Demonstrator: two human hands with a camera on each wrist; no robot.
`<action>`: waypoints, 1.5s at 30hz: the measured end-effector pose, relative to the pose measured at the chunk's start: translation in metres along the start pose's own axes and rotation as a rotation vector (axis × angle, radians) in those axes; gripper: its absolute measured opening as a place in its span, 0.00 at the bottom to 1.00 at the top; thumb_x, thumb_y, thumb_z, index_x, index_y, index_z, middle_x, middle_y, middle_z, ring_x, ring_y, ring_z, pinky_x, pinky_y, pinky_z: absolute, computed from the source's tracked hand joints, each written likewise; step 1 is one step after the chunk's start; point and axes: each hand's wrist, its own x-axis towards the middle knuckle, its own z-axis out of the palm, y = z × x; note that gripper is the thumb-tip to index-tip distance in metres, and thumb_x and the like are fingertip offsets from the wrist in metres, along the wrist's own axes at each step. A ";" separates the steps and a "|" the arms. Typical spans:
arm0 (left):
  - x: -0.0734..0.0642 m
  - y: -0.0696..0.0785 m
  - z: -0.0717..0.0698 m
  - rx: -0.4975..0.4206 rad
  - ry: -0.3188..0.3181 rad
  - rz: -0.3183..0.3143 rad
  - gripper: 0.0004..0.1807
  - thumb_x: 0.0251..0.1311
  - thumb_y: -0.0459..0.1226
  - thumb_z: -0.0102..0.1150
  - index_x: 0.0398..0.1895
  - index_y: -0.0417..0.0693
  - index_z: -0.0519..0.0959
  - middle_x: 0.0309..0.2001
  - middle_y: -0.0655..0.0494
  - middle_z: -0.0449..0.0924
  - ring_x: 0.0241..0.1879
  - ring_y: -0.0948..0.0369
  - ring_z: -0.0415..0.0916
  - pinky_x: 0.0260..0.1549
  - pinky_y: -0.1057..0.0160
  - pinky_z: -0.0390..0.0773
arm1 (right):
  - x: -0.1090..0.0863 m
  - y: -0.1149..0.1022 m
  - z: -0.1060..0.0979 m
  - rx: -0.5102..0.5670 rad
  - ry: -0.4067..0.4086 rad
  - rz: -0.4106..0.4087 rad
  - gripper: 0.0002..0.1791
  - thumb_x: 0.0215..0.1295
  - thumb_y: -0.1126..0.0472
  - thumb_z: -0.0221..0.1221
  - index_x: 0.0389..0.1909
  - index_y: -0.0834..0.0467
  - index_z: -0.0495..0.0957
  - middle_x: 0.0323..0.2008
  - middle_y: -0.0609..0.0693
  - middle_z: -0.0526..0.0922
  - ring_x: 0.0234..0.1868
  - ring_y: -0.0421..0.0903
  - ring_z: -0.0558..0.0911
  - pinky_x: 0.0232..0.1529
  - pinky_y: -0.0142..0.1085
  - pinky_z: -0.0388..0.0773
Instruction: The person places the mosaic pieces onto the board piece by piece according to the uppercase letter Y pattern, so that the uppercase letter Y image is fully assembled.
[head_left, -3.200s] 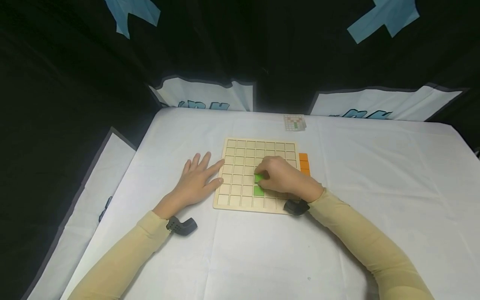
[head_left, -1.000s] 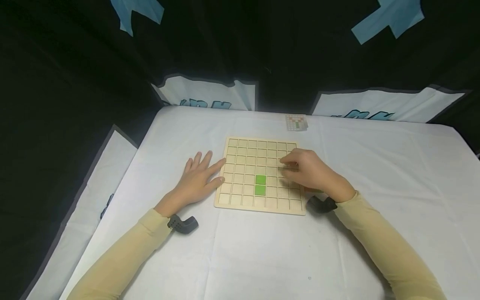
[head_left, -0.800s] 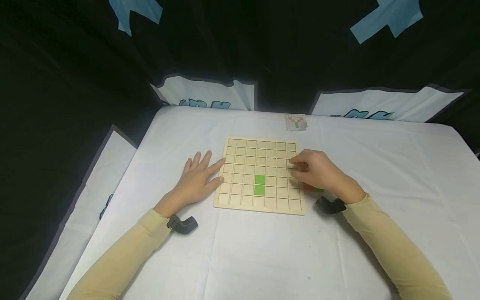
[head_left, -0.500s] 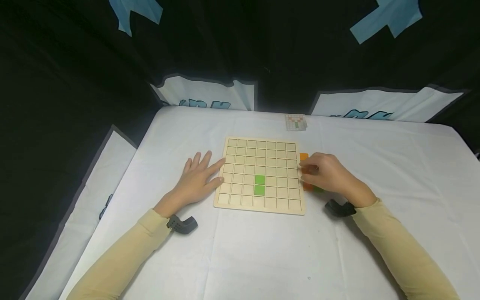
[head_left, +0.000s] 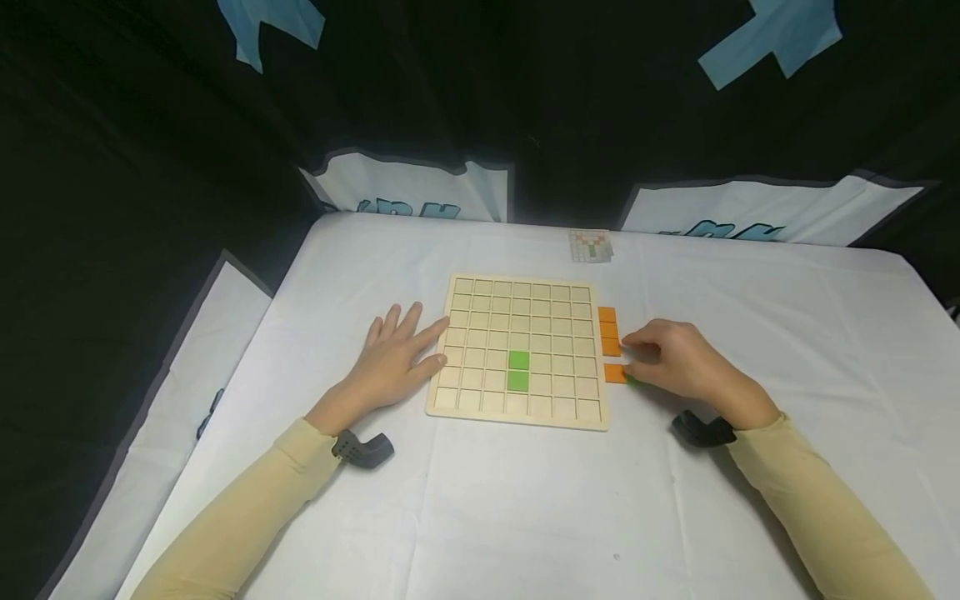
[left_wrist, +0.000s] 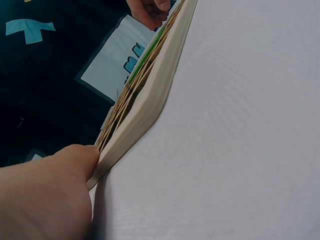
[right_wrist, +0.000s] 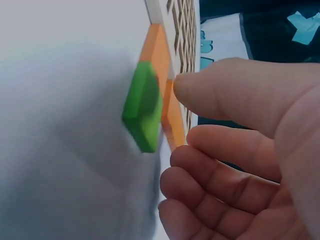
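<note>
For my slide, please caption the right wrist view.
Right hand near a green tile, orange tiles lying beside the wooden board.

My right hand [right_wrist: 250,152] fills the side from 3 to 5 o'clock, thumb uppermost, fingers loosely bent, a gap between thumb tip and fingertips. At 9 o'clock from that gap lies a green tile [right_wrist: 142,107], near my thumb. An orange tile [right_wrist: 156,47] adjoins it toward 1 o'clock; more orange [right_wrist: 172,120] shows at its 3 o'clock side, partly behind my thumb. The gridded board [right_wrist: 182,35] is at 12 to 1, white cloth [right_wrist: 70,125] from 7 to 11, blue tape [right_wrist: 306,27] on black curtain [right_wrist: 270,35] at 2.
</note>
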 end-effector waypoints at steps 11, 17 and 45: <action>0.000 -0.002 0.001 -0.002 0.006 0.011 0.35 0.74 0.55 0.47 0.80 0.57 0.60 0.82 0.35 0.43 0.81 0.33 0.31 0.76 0.29 0.33 | -0.007 0.005 0.005 -0.020 -0.028 -0.022 0.19 0.53 0.65 0.73 0.47 0.66 0.86 0.43 0.58 0.88 0.42 0.51 0.84 0.48 0.49 0.83; 0.000 -0.002 0.001 0.001 0.005 0.007 0.35 0.74 0.56 0.47 0.80 0.57 0.60 0.82 0.35 0.42 0.81 0.33 0.31 0.76 0.30 0.33 | -0.008 0.001 0.005 -0.030 -0.060 -0.004 0.20 0.52 0.66 0.74 0.47 0.66 0.86 0.42 0.57 0.88 0.39 0.47 0.82 0.45 0.45 0.83; 0.000 0.001 0.000 -0.003 0.011 0.001 0.35 0.73 0.55 0.47 0.80 0.56 0.60 0.82 0.35 0.43 0.81 0.33 0.31 0.76 0.29 0.33 | -0.006 0.002 0.002 -0.053 -0.097 -0.076 0.15 0.53 0.69 0.72 0.43 0.63 0.89 0.38 0.52 0.88 0.37 0.43 0.80 0.41 0.39 0.81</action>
